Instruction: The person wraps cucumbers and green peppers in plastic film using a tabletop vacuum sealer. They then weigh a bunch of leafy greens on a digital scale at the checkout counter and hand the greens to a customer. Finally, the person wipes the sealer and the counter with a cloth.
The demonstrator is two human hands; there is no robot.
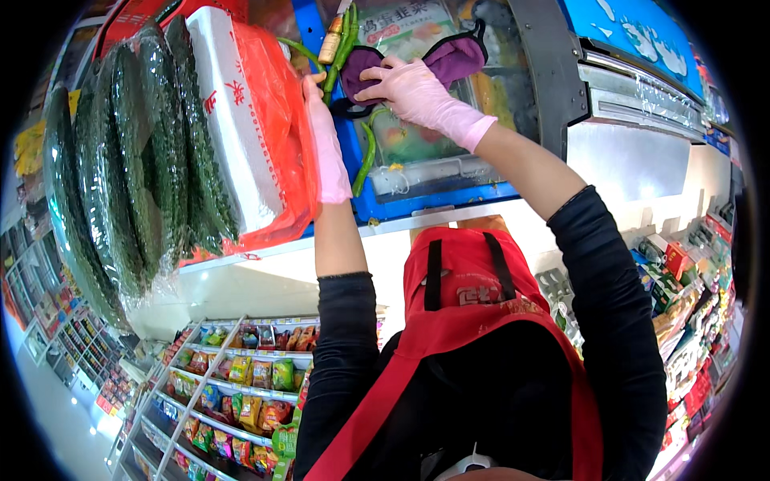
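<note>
My right hand [415, 99], in a thin pink glove, reaches onto a purple cloth item [455, 59] with black edging. Its fingers lie across the purple fabric; whether they grip it is hidden. My left hand [328, 147], also gloved, is seen edge-on beside a red plastic bag [274, 102]. Most of its fingers are hidden, and one fingertip shows close to long green chili peppers [344, 54]. Another green pepper [367, 157] lies nearer me on the clear cover [421, 186] of a blue-framed case [385, 210].
Plastic-wrapped cucumbers [132, 156] lean by a white foam box [231, 120] at left. Behind them is a red plastic basket [123, 18]. A small brown-labelled object [331, 43] lies among the peppers. At right stands a metal wrapping unit [643, 90]. Snack shelves [240, 385] stand below left.
</note>
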